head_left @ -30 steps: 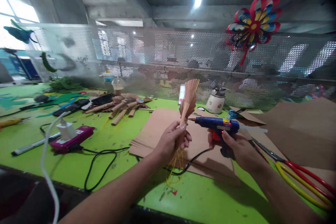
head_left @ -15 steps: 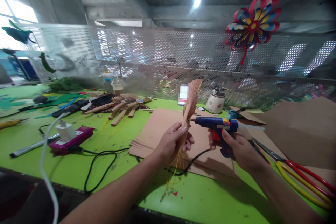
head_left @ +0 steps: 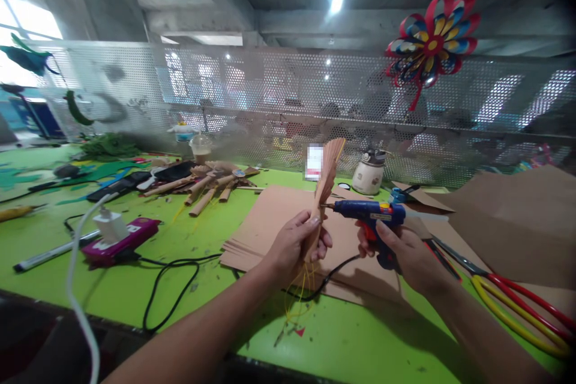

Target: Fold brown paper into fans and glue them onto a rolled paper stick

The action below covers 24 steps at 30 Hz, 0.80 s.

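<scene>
A folded brown paper fan (head_left: pixel 327 175) stands upright in my left hand (head_left: pixel 297 243), whose fingers close round its narrow lower end. Its pleats spread at the top, with a yellow edge, and thin yellow strings (head_left: pixel 302 297) hang beneath the hand. My right hand (head_left: pixel 407 249) grips a blue hot glue gun (head_left: pixel 371 211) that points left. The gun's nozzle meets the fan's side just above my left fingers; whether glue is coming out is too small to tell. A stack of brown paper sheets (head_left: pixel 265 210) lies under both hands.
Red-and-yellow-handled scissors (head_left: pixel 499 288) lie at right by large brown paper (head_left: pixel 522 222). Finished-looking paper pieces (head_left: pixel 211 186), a purple power strip (head_left: pixel 119 243) with cords, and a marker (head_left: pixel 54 252) are at left. Behind stand a jar (head_left: pixel 369 173) and a perforated metal screen (head_left: pixel 270 96).
Almost nothing differs. The view has shifted very slightly, and the glue gun's nozzle stays against the fan's side.
</scene>
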Each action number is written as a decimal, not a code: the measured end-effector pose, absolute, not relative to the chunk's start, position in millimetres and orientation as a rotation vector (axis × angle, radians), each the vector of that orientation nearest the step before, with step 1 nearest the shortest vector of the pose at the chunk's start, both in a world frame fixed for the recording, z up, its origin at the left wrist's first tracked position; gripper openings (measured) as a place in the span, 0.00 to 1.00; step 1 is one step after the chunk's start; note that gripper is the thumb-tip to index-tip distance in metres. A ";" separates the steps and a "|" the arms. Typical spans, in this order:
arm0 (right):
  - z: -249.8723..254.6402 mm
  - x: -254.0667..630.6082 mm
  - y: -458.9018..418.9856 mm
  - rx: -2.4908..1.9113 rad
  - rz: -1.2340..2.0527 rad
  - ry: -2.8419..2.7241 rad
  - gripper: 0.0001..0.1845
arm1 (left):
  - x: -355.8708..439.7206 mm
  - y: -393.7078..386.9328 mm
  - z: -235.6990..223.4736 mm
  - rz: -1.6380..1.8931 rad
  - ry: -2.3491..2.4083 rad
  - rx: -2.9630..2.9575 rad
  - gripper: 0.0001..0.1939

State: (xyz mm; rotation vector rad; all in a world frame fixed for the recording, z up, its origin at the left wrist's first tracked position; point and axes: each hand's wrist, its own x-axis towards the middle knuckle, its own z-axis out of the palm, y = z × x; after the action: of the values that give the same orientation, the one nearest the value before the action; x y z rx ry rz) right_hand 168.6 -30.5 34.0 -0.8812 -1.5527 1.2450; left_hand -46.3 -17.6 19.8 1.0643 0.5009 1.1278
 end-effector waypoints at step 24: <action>34.5 167.5 -32.8 -0.915 1.151 -1.602 0.19 | -45.7 -18.2 20.9 1.145 0.531 1.069 0.11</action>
State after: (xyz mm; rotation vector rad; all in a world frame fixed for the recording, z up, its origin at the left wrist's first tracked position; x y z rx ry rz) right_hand 167.5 -32.8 34.5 -0.9154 -1.6021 1.1510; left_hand -45.7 -18.2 20.9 1.0691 0.5314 1.1448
